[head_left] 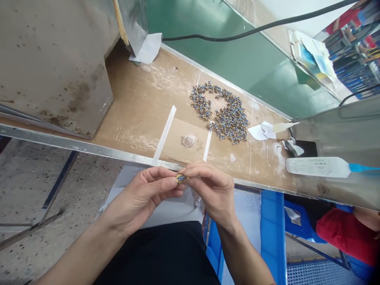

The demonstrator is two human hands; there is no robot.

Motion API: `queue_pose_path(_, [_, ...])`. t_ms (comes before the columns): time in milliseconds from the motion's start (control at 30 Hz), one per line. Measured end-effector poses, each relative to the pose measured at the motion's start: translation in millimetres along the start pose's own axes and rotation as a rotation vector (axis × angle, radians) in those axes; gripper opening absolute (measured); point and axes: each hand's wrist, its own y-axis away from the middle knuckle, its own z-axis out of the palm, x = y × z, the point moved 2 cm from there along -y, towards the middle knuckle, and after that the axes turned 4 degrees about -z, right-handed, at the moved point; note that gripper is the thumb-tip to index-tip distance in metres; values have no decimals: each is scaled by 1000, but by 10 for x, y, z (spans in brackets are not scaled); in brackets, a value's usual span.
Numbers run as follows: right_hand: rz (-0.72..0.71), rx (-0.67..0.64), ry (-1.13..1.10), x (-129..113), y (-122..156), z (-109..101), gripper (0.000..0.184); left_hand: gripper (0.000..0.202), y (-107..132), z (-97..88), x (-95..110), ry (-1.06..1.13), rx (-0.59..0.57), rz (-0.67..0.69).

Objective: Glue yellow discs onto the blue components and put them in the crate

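Note:
Between the fingertips of my left hand (160, 184) and my right hand (210, 188) is a small gold-and-blue metal piece (180, 178). Both hands pinch it just in front of the bench's near edge, and the fingers hide part of it. Beyond them, on a cardboard patch (175, 150) between two white tape strips, sits a small clear lump (189, 140) with tiny dark specks beside it. Farther back on the bench lies a heap of similar small gold-and-blue pieces (233, 118), spread in a loose ring at its left side.
A white squeeze bottle (317, 166) with a blue tip lies at the right, near crumpled paper (263, 131). A large stained metal housing (53, 59) stands at left. Below the bench is a blue crate (273, 229). Another person's red garment (347, 235) shows at lower right.

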Motion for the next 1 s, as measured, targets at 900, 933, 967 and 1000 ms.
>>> queue_pose_path(900, [-277, 67, 835, 196, -403, -708, 17, 31, -337, -232, 179, -207, 198, 393])
queue_pose_path(933, [-287, 85, 805, 166, -430, -677, 16, 31, -342, -241, 172, -205, 197, 394])
queue_pose_path(967, [-300, 95, 774, 142, -461, -643, 15, 31, -346, -250, 165, -201, 199, 397])
queue_pose_path(1000, [-315, 97, 747, 126, -495, -611, 15, 31, -347, -259, 158, -197, 201, 397])
